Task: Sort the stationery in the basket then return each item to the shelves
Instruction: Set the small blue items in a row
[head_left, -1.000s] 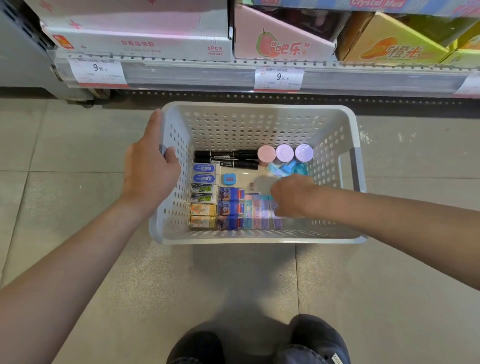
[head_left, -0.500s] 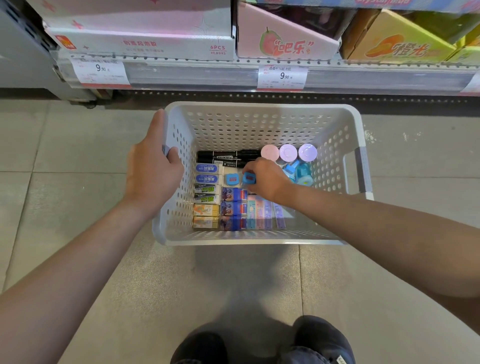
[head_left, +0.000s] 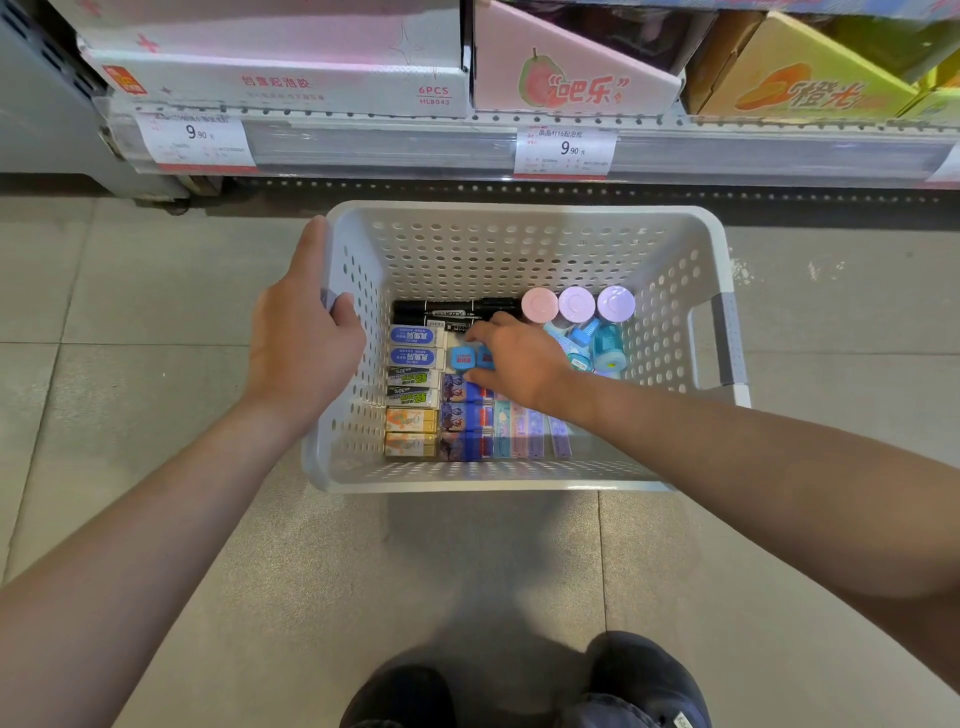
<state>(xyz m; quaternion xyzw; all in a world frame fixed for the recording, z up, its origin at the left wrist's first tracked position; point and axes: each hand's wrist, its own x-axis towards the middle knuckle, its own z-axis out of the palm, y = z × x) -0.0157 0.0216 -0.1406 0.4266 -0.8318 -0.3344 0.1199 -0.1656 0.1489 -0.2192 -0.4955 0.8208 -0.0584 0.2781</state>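
A white perforated basket (head_left: 519, 249) sits on the floor below the shelf. My left hand (head_left: 301, 343) grips its left rim. My right hand (head_left: 514, 358) is inside the basket and pinches a small blue square sharpener (head_left: 484, 357) set beside a second one (head_left: 460, 358). Boxed erasers (head_left: 415, 389) lie in a column at the left, blue packs (head_left: 465, 421) beside them, pastel strips (head_left: 530, 436) at the front. Black markers (head_left: 447, 312) lie along the back, next to three round pastel lids (head_left: 576, 304). Blue correction tapes (head_left: 597, 345) are piled at the right.
A shelf edge with price tags (head_left: 566, 150) runs across the top, holding a white box (head_left: 280, 73), a pink box (head_left: 571, 78) and an orange box (head_left: 795, 78). Grey floor tiles (head_left: 130, 291) surround the basket. My knees (head_left: 519, 691) show at the bottom.
My right hand moved from the front strips toward the middle of the basket and brought a blue sharpener beside the other one. My left hand stayed on the rim.
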